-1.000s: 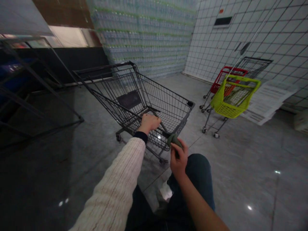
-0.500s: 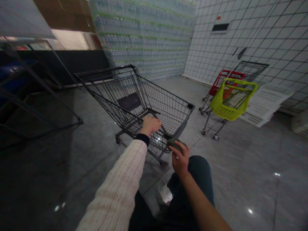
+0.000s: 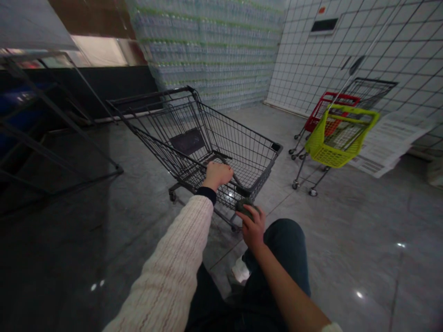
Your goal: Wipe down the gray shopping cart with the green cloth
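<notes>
My left hand (image 3: pixel 218 176) is closed over the near rim of a dark metal wire shopping cart (image 3: pixel 235 147), which stands on the floor ahead of me. A cream knit sleeve covers that forearm. My right hand (image 3: pixel 252 227) holds a dark green oval item (image 3: pixel 246 207) in its fingers, just in front of the cart's near corner. Part of the item is hidden by the fingers. The two hands are apart, and the item is not touching the cart as far as I can tell.
To the right stand a red cart (image 3: pixel 332 110) and a yellow-green basket cart (image 3: pixel 341 136), with a wire cart (image 3: pixel 372 94) behind them. Printed sheets (image 3: pixel 387 143) lean near the tiled wall. Wrapped bottled water (image 3: pixel 207 50) is stacked high at the back. A metal frame (image 3: pixel 58 124) stands left.
My right hand with the green item has shifted slightly left, nearer the cart. The whole scene has shifted a little in view. My left hand stays on the cart's rim.
</notes>
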`<state>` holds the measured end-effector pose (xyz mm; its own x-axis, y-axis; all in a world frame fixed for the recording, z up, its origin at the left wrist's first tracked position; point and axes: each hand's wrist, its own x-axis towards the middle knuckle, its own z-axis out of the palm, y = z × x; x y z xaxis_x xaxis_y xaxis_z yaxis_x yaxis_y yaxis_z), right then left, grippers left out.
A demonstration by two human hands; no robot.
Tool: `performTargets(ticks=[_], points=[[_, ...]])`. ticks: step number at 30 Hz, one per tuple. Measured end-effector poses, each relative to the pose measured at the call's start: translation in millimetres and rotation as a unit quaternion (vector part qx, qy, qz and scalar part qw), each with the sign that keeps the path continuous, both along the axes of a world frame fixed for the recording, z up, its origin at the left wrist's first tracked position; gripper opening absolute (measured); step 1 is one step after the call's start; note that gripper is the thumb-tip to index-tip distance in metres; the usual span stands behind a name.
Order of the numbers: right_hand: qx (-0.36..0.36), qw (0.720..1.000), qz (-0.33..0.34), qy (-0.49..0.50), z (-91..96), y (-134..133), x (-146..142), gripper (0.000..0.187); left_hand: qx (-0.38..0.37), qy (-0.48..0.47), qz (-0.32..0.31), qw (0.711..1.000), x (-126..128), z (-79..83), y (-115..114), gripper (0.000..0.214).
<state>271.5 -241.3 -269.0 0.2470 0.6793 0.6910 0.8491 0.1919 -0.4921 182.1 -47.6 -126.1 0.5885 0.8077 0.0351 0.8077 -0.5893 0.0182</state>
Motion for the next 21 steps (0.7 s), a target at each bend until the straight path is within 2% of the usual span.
performTargets(ticks=[2, 5, 9, 15, 18, 21], points=[[-0.008, 0.998, 0.007, -0.061, 0.5, 8.6, -1.2, 0.04, 0.006, 0.006, 0.0, 1.0, 0.5, -0.6, 0.1, 0.043], [-0.044, 0.994, 0.015, -0.097, -4.4, 21.5, 4.0, 0.038, 0.013, 0.012, -0.008, 1.0, 1.0, -1.9, 0.4, 0.044], [-0.076, 0.994, 0.01, -0.075, -7.9, 21.9, 7.2, 0.034, 0.023, 0.007, -0.008, 1.0, 1.4, -2.4, 0.6, 0.043], [-0.033, 0.996, 0.026, -0.077, 5.7, 20.6, -3.4, 0.033, 0.05, -0.021, 0.005, 0.999, -0.3, -6.3, -3.7, 0.043], [-0.032, 0.997, 0.007, -0.064, -0.7, 20.8, -0.4, 0.035, 0.089, -0.065, -0.002, 0.994, -3.9, -9.8, -8.4, 0.044], [-0.036, 0.999, 0.015, -0.033, -5.9, 15.2, 4.6, 0.037, 0.102, -0.089, -0.017, 0.991, -6.6, -11.3, -12.9, 0.043]])
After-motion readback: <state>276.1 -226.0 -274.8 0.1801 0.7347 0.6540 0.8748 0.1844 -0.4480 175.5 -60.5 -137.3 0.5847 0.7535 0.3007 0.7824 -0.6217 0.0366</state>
